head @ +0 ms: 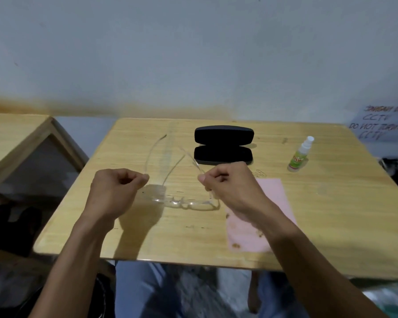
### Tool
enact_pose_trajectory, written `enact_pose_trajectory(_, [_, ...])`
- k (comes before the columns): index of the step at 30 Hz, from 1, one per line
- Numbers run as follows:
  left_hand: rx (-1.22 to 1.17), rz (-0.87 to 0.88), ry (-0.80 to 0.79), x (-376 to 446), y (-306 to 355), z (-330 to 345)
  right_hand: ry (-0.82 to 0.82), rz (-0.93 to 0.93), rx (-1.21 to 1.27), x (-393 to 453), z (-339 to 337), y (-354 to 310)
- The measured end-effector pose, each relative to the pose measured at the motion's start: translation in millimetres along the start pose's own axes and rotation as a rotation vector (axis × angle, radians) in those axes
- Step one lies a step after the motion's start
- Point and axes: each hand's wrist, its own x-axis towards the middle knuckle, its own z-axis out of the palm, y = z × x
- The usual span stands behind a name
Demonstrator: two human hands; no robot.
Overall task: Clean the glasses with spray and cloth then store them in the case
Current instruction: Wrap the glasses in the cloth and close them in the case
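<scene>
Clear-framed glasses (179,203) are held just above the wooden table (147,237), lenses toward me and temples spread, pointing away. My left hand (115,191) pinches the left temple near the hinge. My right hand (230,189) pinches the right temple. A black glasses case (223,145) lies open behind the glasses. A pink cloth (271,203) lies flat under my right wrist, partly hidden. The small spray bottle (300,154) with a green label stands upright at the right.
A second wooden table (12,138) stands to the left across a gap. A handwritten paper sign (381,122) hangs on the wall at the far right. The wall runs just behind the table. My knees show below the front edge.
</scene>
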Motion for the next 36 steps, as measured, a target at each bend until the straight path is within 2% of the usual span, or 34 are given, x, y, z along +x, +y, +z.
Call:
enact_pose_trajectory(3, [-0.036, 0.09, -0.074, -17, 17, 14, 0.049, -0.094, -0.007, -21, -32, 0])
enact_pose_trajectory(8, [0.048, 0.236, -0.175, -44, 30, 57, 0.178, -0.196, -0.12, -48, -81, 29])
enact_pose_trajectory(17, [0.156, 0.395, -0.18, -76, 28, 102, 0.391, -0.227, -0.08, -76, -110, 92])
enact_pose_trajectory(23, [0.204, 0.431, -0.141, -78, 23, 112, 0.421, -0.251, -0.036, -80, -104, 108])
enact_pose_trajectory(36, [0.219, 0.441, -0.186, -75, 17, 116, 0.399, -0.254, -0.023, -77, -100, 116])
